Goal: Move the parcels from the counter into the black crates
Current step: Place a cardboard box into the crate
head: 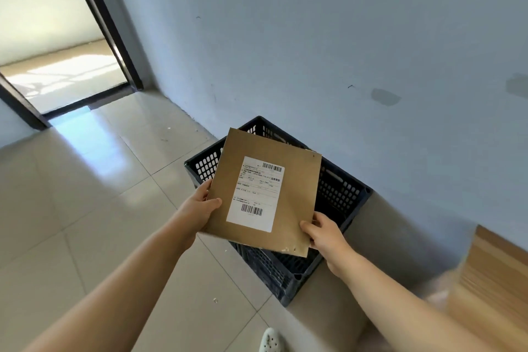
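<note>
A flat brown parcel (291,203) with a white barcode label is held level above a black perforated crate (343,197) that stands on the floor against the wall. My left hand (200,208) grips the parcel's left edge, thumb on top. My right hand (325,234) grips its near right corner, thumb on top. The parcel hides most of the crate's inside; what lies in it cannot be seen.
A wooden counter (491,280) shows blurred at the lower right. The blue-grey wall (343,51) runs right behind the crate. Tiled floor (100,208) spreads to the left toward an open doorway (57,66). My white shoe (270,341) is at the bottom edge.
</note>
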A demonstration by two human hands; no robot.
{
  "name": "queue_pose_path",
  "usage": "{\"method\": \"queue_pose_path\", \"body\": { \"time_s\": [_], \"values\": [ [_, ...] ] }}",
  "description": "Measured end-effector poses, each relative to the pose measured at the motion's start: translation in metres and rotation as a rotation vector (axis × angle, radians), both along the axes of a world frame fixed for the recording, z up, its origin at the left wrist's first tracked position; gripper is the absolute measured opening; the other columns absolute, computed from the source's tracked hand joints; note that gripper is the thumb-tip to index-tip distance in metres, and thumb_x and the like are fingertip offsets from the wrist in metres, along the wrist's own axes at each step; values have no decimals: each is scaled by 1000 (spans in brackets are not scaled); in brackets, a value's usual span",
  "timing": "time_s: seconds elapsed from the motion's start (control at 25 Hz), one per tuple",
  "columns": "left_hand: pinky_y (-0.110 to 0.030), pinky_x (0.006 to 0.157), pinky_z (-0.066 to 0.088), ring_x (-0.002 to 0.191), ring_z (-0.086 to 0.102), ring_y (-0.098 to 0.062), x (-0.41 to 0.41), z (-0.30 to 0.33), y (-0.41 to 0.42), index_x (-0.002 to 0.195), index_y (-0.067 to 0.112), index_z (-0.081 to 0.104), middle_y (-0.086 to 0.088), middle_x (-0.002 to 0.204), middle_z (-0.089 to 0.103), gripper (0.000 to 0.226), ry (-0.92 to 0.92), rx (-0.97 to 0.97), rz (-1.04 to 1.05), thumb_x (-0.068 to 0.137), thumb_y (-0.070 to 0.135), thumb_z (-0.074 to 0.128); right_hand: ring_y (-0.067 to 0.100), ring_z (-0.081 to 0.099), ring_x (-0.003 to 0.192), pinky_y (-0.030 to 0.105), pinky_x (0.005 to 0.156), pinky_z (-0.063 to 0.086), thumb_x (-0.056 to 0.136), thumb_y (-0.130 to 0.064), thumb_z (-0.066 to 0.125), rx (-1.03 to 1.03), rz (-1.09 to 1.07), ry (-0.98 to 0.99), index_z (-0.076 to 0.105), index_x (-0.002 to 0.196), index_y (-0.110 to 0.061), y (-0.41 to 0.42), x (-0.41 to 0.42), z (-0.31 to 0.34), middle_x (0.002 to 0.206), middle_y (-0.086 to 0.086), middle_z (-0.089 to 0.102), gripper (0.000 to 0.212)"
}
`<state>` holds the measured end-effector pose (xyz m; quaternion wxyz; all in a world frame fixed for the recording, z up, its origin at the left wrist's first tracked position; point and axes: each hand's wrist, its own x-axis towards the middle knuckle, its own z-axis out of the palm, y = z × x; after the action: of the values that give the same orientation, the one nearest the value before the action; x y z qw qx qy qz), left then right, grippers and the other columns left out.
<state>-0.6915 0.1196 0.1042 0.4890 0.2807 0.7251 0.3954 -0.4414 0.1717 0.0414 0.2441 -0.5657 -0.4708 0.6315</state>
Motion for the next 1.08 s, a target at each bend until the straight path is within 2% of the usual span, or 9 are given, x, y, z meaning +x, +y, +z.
{"method": "queue_pose_path", "body": {
  "time_s": [0.12,0.24,0.44,0.56,0.68,0.76,0.92,1.0,1.08],
  "values": [
    [-29,78,40,92,61,-11,-11,-22,43,140,34,41,12,108,62,51,3,-68,-49,97,6,40,12,59,101,24,74,50,100,-15,49,-78,-29,-31,48,131,-13,29,-6,-16,120,2,60,31],
    [-23,69,39,91,60,-8,-22,-42,79,136,34,45,7,114,63,50,-22,-126,-115,97,3,38,13,59,104,28,82,50,99,-18,50,-126,-66,-71,48,131,-15,50,-10,-31,119,-1,60,32],
    [-24,62,36,88,57,-7,-28,-82,156,131,38,45,10,107,63,49,-20,-217,-242,96,4,39,7,58,101,23,78,50,100,-19,49,-216,-186,-107,47,128,-21,83,-17,-58,112,-9,60,29],
    [-25,63,42,90,59,-11,-35,-114,207,134,34,46,10,105,62,50,-27,-303,-426,96,2,38,9,57,103,25,84,48,101,-22,46,-290,-293,-187,45,133,-20,100,-26,-80,114,-10,58,32],
    [-21,55,45,88,59,-12,-41,-144,254,139,30,41,4,115,61,51,-20,-387,-625,98,0,34,14,55,108,27,89,45,102,-23,43,-371,-411,-252,41,140,-17,117,-37,-107,120,-6,56,38],
    [-19,63,47,92,61,-9,-43,-169,279,141,27,41,4,116,62,51,0,-396,-725,98,-2,35,15,55,107,27,88,44,103,-22,42,-418,-480,-272,41,140,-17,130,-43,-126,119,-5,55,38],
    [-20,71,48,93,57,-4,-31,-219,318,143,32,36,12,111,60,57,141,-411,-918,97,-2,35,18,57,101,30,90,46,101,-14,43,-457,-625,-317,45,132,-14,152,-48,-170,112,-1,58,31],
    [-23,70,49,88,56,-6,-15,-238,330,149,31,23,19,99,55,63,256,-414,-1057,96,-1,34,19,58,101,38,93,49,98,-11,48,-465,-686,-307,41,126,-16,165,-44,-188,111,0,57,30],
    [-27,68,48,87,59,-14,5,-256,340,153,23,5,9,107,54,67,410,-418,-1185,96,2,34,21,58,104,46,94,51,94,-9,53,-478,-724,-280,37,122,-19,179,-37,-206,116,2,56,34]
  ]
}}
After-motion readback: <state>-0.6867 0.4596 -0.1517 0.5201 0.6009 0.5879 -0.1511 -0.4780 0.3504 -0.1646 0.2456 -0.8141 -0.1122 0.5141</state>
